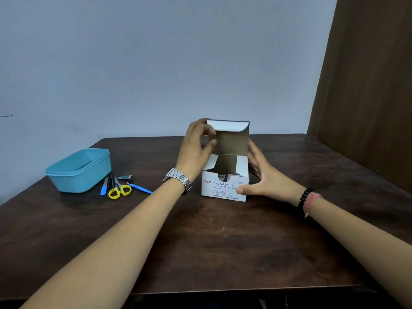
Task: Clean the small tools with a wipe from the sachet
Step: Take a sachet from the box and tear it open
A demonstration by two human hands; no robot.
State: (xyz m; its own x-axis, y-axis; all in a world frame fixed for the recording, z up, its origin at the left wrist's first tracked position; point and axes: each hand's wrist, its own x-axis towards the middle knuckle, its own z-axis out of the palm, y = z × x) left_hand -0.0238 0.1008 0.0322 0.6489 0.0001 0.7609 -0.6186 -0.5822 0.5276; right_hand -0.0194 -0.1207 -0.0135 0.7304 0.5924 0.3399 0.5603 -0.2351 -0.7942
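A white box of alcohol swabs [225, 188] stands mid-table with its lid flap [231, 139] raised upright. My left hand [198, 148] pinches the left edge of that flap. My right hand [256, 175] grips the box's right side, thumb on the front face. The box's inside is dark, and I cannot make out any sachets. To the left lie the small tools: yellow-handled scissors [119, 190], a blue-handled tool [104, 187], another blue tool [140, 188] and a metal nail clipper [124, 177].
A teal plastic tub [79, 175] sits at the left beside the tools. The dark wooden table [223, 241] stretches toward me. A brown panel [367, 85] stands at the right, a plain wall behind.
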